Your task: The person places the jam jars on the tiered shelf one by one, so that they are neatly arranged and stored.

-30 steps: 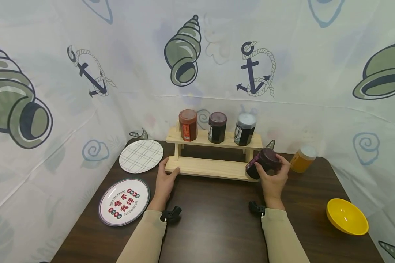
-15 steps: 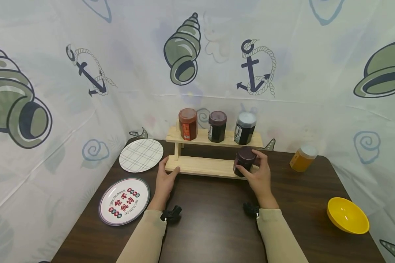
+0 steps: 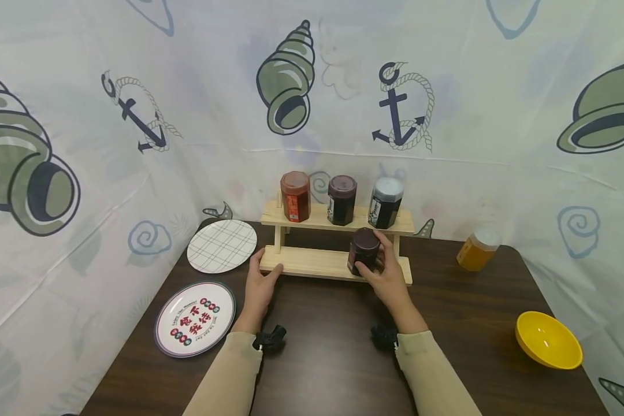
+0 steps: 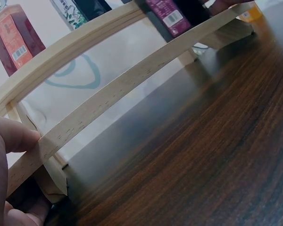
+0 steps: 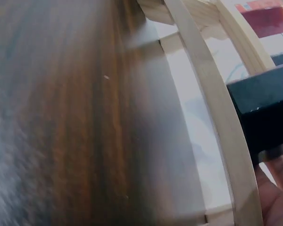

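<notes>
My right hand (image 3: 390, 280) grips a dark jar with a purple label (image 3: 363, 251) at the lower step of a two-tier wooden rack (image 3: 307, 261). In the left wrist view the purple label (image 4: 167, 16) faces outward, close over the lower plank. My left hand (image 3: 261, 288) holds the left end of that plank, thumb on top and fingers below, as the left wrist view shows. On the upper tier stand a red jar (image 3: 295, 196), a dark jar with a purple lid (image 3: 341, 200) and a dark jar with a white lid (image 3: 386, 202).
A jar of amber contents with a white lid (image 3: 478, 249) stands right of the rack. A yellow bowl (image 3: 548, 341) sits at the right. On the left lie a checked plate (image 3: 222, 247) and a white plate with red lettering (image 3: 195, 319). A printed cloth hangs behind the table.
My right hand has carried the purple-labelled jar leftward from the rack's right end toward its middle, and the jar has gone from tilted to nearly upright. My left hand has stayed on the plank.
</notes>
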`<state>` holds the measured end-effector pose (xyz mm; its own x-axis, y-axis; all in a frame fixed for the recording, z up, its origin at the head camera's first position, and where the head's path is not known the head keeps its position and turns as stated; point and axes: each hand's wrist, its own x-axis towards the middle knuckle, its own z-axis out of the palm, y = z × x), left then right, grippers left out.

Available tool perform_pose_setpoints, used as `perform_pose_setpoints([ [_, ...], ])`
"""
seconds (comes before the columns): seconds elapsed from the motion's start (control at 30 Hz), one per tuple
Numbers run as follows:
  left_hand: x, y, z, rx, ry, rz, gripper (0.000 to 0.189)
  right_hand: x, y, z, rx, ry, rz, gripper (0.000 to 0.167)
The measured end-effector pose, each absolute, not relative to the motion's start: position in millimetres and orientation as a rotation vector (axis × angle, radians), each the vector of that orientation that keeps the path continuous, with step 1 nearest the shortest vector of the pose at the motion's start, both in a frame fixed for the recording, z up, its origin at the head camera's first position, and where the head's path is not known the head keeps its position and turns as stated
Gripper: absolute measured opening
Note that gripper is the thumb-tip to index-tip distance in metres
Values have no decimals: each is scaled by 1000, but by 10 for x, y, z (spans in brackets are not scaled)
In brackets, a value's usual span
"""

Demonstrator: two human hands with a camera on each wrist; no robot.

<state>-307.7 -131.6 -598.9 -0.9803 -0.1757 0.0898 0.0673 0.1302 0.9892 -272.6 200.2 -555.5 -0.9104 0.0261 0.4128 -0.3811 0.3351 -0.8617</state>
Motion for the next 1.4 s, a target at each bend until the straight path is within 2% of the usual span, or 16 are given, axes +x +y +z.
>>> perform_pose_setpoints([
  [0.23, -3079, -1319, -5994, 96, -2199, -1977, 76, -2700, 1825, -5569, 366, -2361, 1523, 104],
  [0.93, -3080, -1316, -5985, 82, -2188, -1987, 76, -2680, 1645, -5604, 295, -2418, 1452, 105],
  [1.17, -3032, -1293, -5879, 115, -2187, -2006, 76, -2674, 1626, -5603, 289, -2421, 1423, 106],
  [1.4, -3063, -1311, -5973, 81, -2189, -1978, 76, -2686, 1652, -5600, 304, -2442, 1405, 109],
])
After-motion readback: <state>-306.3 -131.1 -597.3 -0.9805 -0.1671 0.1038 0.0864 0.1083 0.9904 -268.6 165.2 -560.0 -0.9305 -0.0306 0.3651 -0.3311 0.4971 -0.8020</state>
